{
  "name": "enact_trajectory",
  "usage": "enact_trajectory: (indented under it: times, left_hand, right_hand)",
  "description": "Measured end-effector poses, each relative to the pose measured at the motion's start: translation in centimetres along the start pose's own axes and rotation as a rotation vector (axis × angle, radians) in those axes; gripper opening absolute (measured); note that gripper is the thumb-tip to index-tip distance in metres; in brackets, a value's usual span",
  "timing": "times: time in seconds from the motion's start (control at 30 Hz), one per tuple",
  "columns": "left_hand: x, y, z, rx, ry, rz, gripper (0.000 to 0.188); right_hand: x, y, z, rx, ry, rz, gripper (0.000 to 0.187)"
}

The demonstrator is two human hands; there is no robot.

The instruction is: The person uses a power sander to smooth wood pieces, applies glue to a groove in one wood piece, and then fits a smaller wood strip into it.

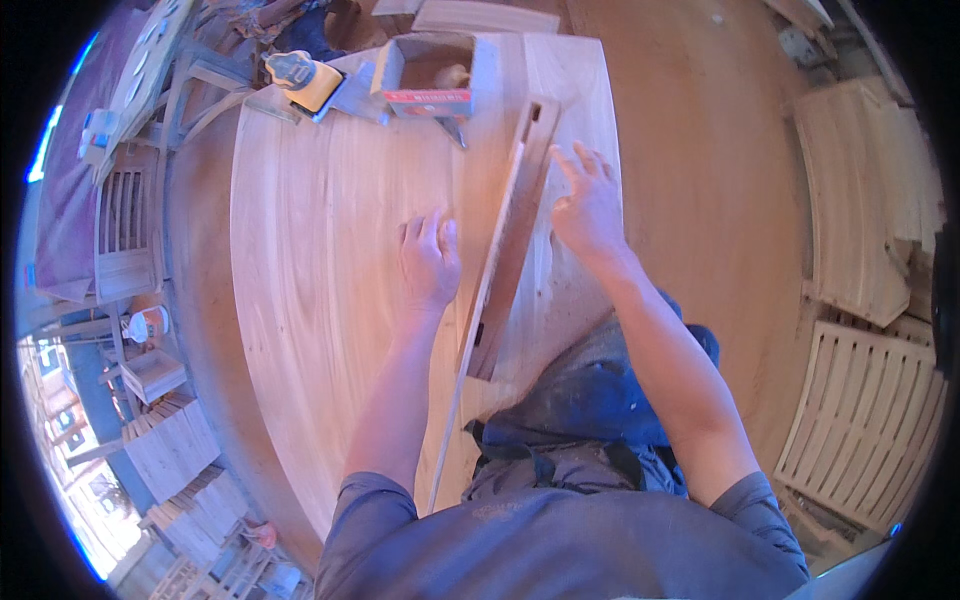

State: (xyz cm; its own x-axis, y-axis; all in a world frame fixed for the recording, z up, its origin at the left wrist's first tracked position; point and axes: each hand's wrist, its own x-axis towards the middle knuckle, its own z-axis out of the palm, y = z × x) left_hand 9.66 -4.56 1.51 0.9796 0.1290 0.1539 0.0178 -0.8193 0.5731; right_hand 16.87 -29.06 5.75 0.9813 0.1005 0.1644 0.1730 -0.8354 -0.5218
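A long, narrow wooden rail (508, 265) with slots cut near its ends stands slanted across the wide plank tabletop (330, 230). My left hand (430, 262) is left of the rail, over the tabletop, with its fingers apart and nothing in them. To the right of the rail's far half, my right hand (590, 205) is open with its fingers spread. Its fingertips are close to the rail; whether they touch it I cannot tell. A thin pale strip (450, 430) runs from the rail's near end toward my body.
At the tabletop's far end lie a yellow power sander (310, 85) and an open cardboard box (428, 98). Slatted wooden panels (860, 420) lean at the right. On the left are a white jug (148, 324), a wooden tray (154, 375) and stacked boards (175, 440).
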Motion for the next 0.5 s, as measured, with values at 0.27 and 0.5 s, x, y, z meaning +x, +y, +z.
enact_trajectory:
  times: [0.27, 0.5]
  left_hand:
    - [-1.6, -2.5, 1.6, 0.303, -0.078, 0.045, 0.045]
    - [-1.2, -1.9, 1.4, 0.264, -0.132, -0.016, 0.046]
  right_hand:
    - [14.7, -6.1, -0.9, 0.082, 0.045, -0.296, 0.031]
    - [23.5, -11.5, 4.6, -0.543, -0.516, -0.420, 0.024]
